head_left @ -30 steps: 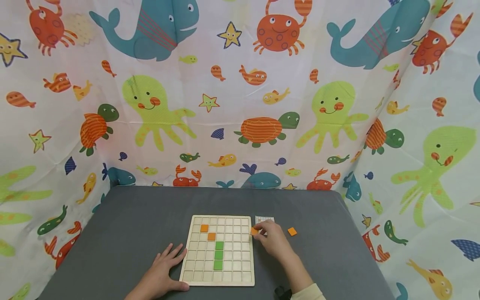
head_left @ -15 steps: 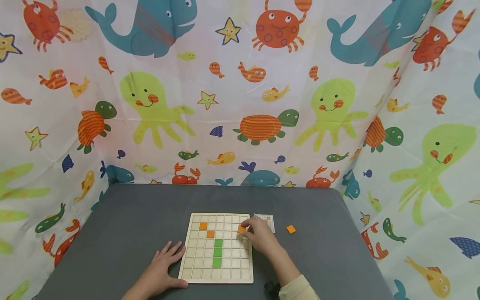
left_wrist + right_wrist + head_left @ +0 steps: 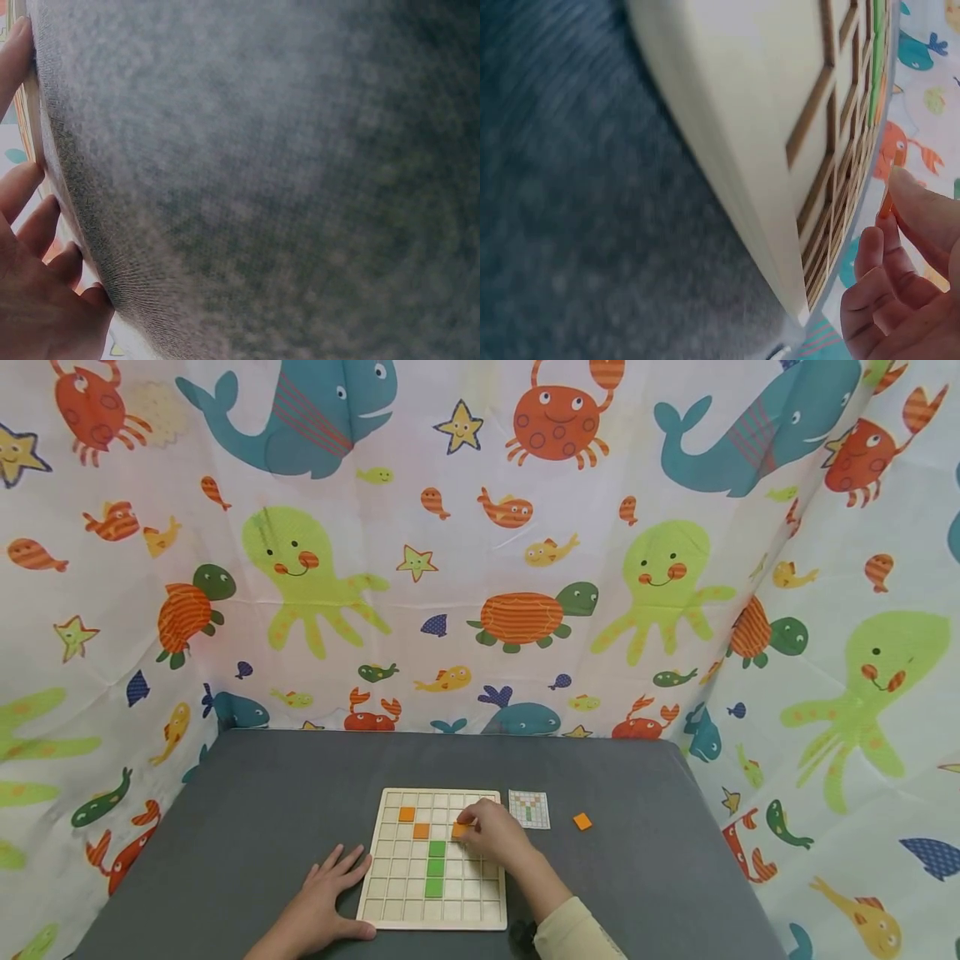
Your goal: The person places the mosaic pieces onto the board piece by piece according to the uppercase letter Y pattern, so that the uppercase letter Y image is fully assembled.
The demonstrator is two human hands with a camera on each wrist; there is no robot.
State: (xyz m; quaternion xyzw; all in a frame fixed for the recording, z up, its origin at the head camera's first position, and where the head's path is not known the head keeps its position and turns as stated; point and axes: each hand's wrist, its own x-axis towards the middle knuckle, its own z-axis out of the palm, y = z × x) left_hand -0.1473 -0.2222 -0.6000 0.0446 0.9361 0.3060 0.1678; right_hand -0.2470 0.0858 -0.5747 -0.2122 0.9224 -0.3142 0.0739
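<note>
A wooden grid board [image 3: 390,910] lies on the grey table, with three green tiles [image 3: 436,867] in a column and two orange tiles [image 3: 407,814] set in its cells. My right hand [image 3: 498,835] pinches another orange tile [image 3: 887,196] between thumb and fingers, over the upper right part of the board. At the board's left edge rests my left hand [image 3: 321,897], fingers spread and straight, thumb at the lower left corner. In the left wrist view its fingertips [image 3: 24,176] meet the board's side.
A small printed pattern card [image 3: 529,810] lies right of the board. Further right is a loose orange tile [image 3: 582,821]. A dark object [image 3: 522,937] sits beside the right sleeve. A sea-animal curtain [image 3: 450,568] hangs behind the grey table [image 3: 300,777].
My right hand has carried the orange tile leftward from beside the board's right edge to over its cells, uncovering the pattern card. The left hand has stayed at the board's edge.
</note>
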